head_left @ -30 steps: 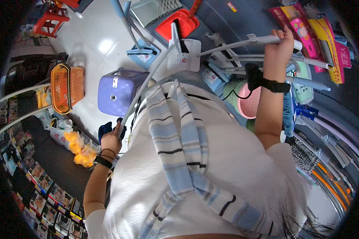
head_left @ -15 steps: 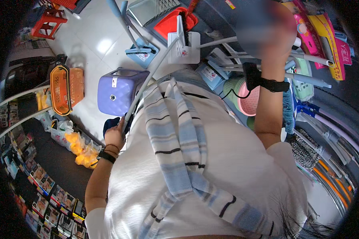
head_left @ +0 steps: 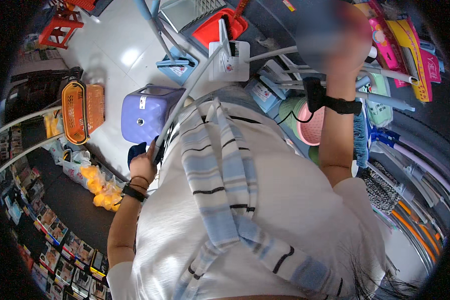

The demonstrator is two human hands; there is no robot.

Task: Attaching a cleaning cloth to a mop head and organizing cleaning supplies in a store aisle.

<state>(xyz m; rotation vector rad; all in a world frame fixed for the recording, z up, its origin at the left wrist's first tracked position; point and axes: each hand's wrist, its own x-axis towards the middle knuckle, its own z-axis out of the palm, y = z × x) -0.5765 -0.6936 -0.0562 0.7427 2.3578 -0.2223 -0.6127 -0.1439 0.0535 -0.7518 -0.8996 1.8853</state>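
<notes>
Gripping the broom [head_left: 188, 96] near the pole's end with the left hand [head_left: 143, 165], just beside the left hip, wrapping the fingers around and laying the index finger along it! Slanting up and rightward from there, straight to the pale dustpan [head_left: 235, 70]. Overlapping the pan with the black-bristled head now; cannot tell from above about any actual contact. And over to the other side, stretching well out with the right hand [head_left: 347, 55], right into a blurred patch: cannot tell the state of the right fingers, pressed or spread. Can only see the dustpan's pole running into that blur from the left, with a white end poking out near the far side. Counting as done at this point: broom firmly in the left hand, head brought together with the pan, right arm out along the pan's pole. Not yet parted, broom and pan, and not yet set aside, on the left at least. Beyond that, cannot judge how much remains. Packed in all around, too: a red pan [head_left: 210, 32] just above, one blue pan [head_left: 181, 75] to the left, another blue pan [head_left: 266, 97] to the lower right, near a pink basket [head_left: 310, 132]. Nearer the left hand, a purple bin [head_left: 155, 117]; farther left, an orange basket [head_left: 96, 110]. Also noticing something dark blue [head_left: 136, 152] right by the left fingers; cannot tell its kind.
</notes>
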